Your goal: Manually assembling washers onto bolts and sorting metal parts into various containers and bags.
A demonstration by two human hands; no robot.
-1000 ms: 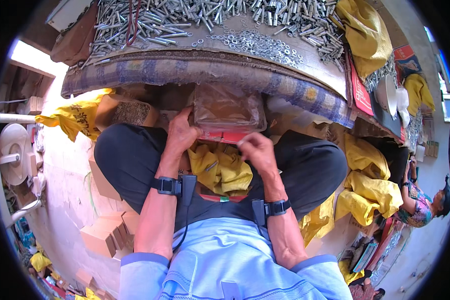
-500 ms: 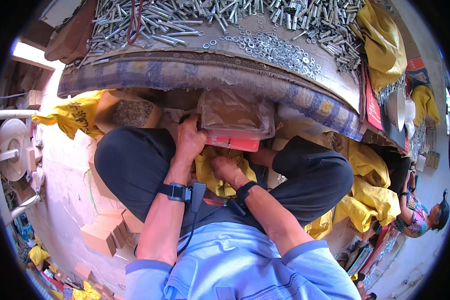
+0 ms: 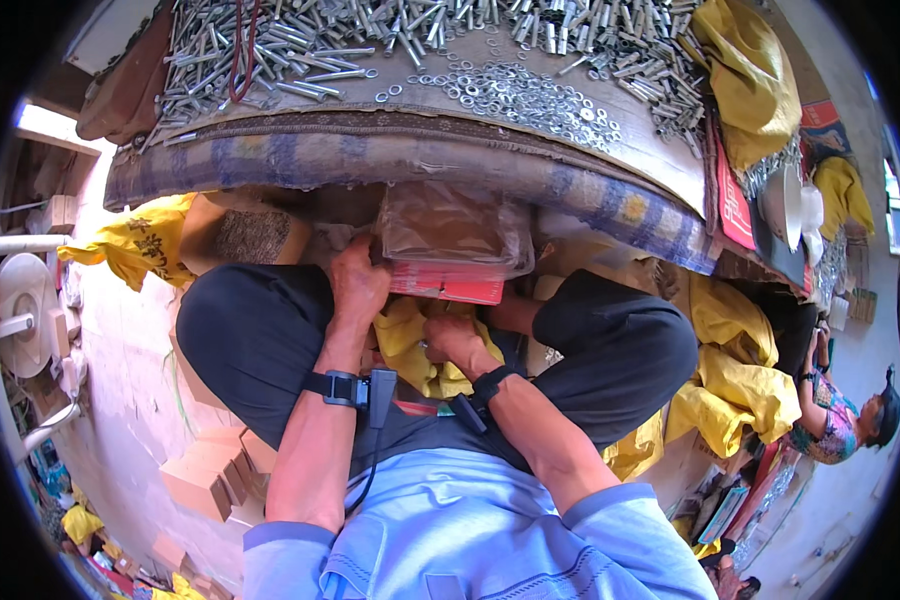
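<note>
Between my knees, my left hand [image 3: 358, 285] is at the left side of a stack of red flat pieces [image 3: 450, 284], its fingers curled. Its fingertips are partly hidden, so what they grip cannot be made out. Clear plastic [image 3: 457, 228] covers a brown block on top of the red stack. Lower and to the right, my right hand [image 3: 452, 338] is closed in a fist at a yellow woven sack [image 3: 405, 338]. Whatever lies inside that fist is hidden. Each wrist wears a dark strap.
Above my knees is a padded table edge [image 3: 410, 160]; bolts [image 3: 270, 60] and washers [image 3: 520, 92] lie heaped on the table. An open carton [image 3: 255, 238] stands left, with cartons [image 3: 210, 470] on the floor. Yellow sacks [image 3: 730, 390] lie right, near another person [image 3: 835, 420].
My view has shifted slightly, moving the table and stack left in the picture. The left hand's thumb is drawn in closer. The right hand stays closed at the yellow sack.
</note>
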